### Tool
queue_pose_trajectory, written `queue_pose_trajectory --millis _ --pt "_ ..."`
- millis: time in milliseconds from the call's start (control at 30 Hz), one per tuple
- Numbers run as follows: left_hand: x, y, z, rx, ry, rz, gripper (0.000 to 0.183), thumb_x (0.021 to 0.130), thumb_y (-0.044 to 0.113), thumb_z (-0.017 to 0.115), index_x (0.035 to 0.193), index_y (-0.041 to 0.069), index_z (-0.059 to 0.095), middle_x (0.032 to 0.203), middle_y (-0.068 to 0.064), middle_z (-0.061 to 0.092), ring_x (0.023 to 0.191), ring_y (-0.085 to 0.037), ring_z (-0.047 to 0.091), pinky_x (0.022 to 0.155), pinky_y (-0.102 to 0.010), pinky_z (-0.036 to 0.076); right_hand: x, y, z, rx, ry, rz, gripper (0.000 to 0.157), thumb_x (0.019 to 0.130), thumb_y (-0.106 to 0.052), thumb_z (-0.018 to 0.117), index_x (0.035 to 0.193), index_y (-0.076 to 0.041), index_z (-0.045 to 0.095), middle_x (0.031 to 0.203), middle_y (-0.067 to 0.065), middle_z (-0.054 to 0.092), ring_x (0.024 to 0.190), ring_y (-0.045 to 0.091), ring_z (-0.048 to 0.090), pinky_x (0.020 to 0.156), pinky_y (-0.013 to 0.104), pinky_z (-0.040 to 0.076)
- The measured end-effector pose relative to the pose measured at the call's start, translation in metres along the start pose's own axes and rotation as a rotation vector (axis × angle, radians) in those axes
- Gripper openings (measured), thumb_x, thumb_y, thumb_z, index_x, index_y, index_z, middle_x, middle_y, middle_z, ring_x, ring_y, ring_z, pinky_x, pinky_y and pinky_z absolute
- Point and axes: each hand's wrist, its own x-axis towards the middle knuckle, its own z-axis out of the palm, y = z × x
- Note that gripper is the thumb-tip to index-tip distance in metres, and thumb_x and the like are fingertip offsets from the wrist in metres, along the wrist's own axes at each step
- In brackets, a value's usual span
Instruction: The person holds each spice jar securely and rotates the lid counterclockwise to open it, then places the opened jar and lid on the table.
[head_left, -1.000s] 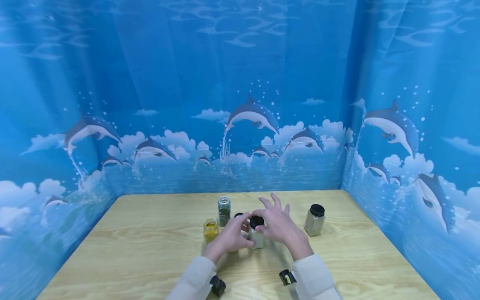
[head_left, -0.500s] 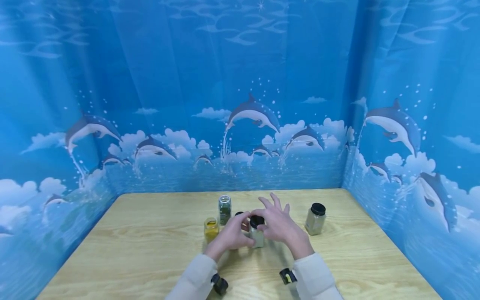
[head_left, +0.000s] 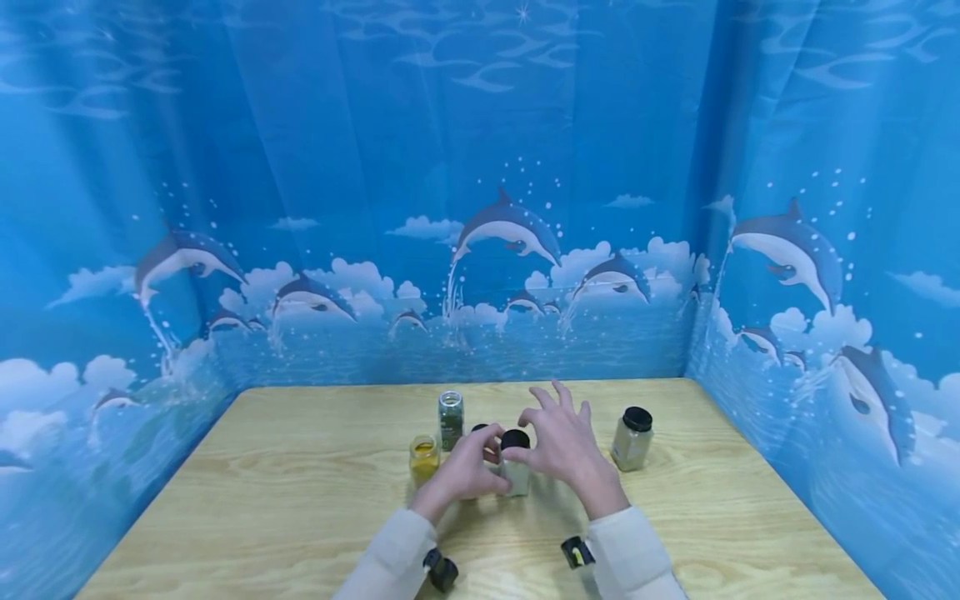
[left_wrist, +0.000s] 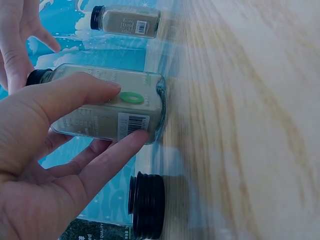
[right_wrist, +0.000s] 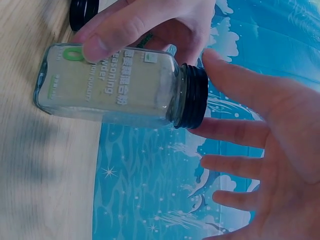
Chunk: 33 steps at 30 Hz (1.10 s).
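In the head view my left hand (head_left: 468, 468) holds a glass seasoning jar (head_left: 517, 479) of pale powder, upright near the middle of the table. Its thumb and fingers grip the jar's sides in the left wrist view. The jar's black lid (right_wrist: 192, 97) sits on its neck. My right hand (head_left: 566, 442) is at the lid with fingers spread and mostly straight; the thumb is close to the lid's side and the index finger stands away from it. Beside the left hand, stacked black lids (left_wrist: 148, 206) lie on the table, mostly hidden in the head view.
An uncapped jar of yellow powder (head_left: 424, 467) and an uncapped jar of green flakes (head_left: 451, 425) stand left of the hands. Another black-lidded jar (head_left: 632, 442) stands to the right. A blue dolphin-print curtain (head_left: 480, 167) borders the wooden table (head_left: 315, 500).
My right hand's fingers have spread and moved back a little to the right, off the lid they were around. The left hand still holds the jar in the same place.
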Motion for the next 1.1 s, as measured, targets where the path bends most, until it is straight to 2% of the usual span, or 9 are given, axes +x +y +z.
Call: queue_pose_trajectory --millis 133,400,700,1100 --pt "-0.0005 0.0009 -0.0001 -0.015 0.001 -0.008 0.049 0.063 0.011 0.084 0.102 0.023 0.056 0.101 -0.001 0.064 0.095 -0.018 0.066 0.081 -0.031 0.057 0.0014 -0.0003 0.0004 0.026 -0.019 -0.003 0.038 0.071 -0.053 0.077 0.092 -0.023 0.073 0.146 0.01 0.045 0.142 0.043 0.024 0.099 0.079 0.024" --pt "-0.0012 0.0015 0.0008 -0.018 0.011 0.0 0.051 0.063 0.009 0.083 0.104 0.021 0.057 0.1 -0.002 0.064 0.092 -0.016 0.065 0.078 -0.027 0.057 0.0005 -0.0023 -0.0014 0.072 -0.083 -0.02 0.032 0.075 -0.04 0.078 0.103 -0.025 0.072 0.148 0.01 0.042 0.143 0.043 0.02 0.097 0.079 0.025" --pt "-0.0024 0.0042 -0.0009 -0.026 0.013 -0.013 0.044 0.066 0.018 0.08 0.104 0.025 0.059 0.099 0.0 0.063 0.093 -0.017 0.064 0.08 -0.032 0.055 -0.0005 -0.002 -0.0012 0.083 -0.091 -0.026 0.031 0.077 -0.038 0.077 0.104 -0.024 0.071 0.148 0.011 0.042 0.143 0.042 0.02 0.097 0.079 0.026" --pt "0.0 -0.0016 0.0008 -0.059 0.028 -0.011 0.034 0.07 0.029 0.078 0.099 0.025 0.06 0.096 0.002 0.064 0.09 -0.013 0.065 0.079 -0.029 0.056 -0.0009 -0.0038 -0.0032 0.096 -0.102 -0.025 0.031 0.077 -0.036 0.077 0.106 -0.024 0.071 0.148 0.011 0.041 0.144 0.042 0.019 0.098 0.078 0.026"
